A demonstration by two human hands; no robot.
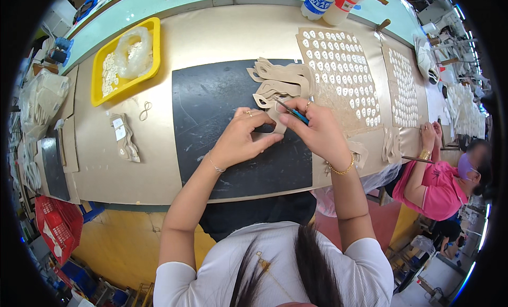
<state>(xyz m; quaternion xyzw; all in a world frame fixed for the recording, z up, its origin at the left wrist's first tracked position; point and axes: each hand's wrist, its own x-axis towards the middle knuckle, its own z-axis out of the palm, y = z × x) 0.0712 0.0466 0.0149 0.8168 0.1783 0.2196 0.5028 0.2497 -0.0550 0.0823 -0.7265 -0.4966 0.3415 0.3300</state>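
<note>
My left hand (244,138) is closed on a beige strap piece (276,115), pinching it so that it curves between the fingers. My right hand (319,126) grips a slim tool with a blue handle (300,117) and a thin pointed tip; its exact kind is not clear. The tip lies close to the strap's upper end, and the right fingers are beside the strap too. Both hands are above a scuffed black mat (211,116). Just beyond them lies a loose pile of beige strap pieces (283,74) with pointed, slotted ends.
On the left stand a yellow tray (97,77) with small white pieces and a plastic bag, and a tied strap bundle (126,137). Boards with rows of white pieces (338,58) lie right, bottles (317,4) behind. A co-worker in a pink shirt (431,188) works at the right.
</note>
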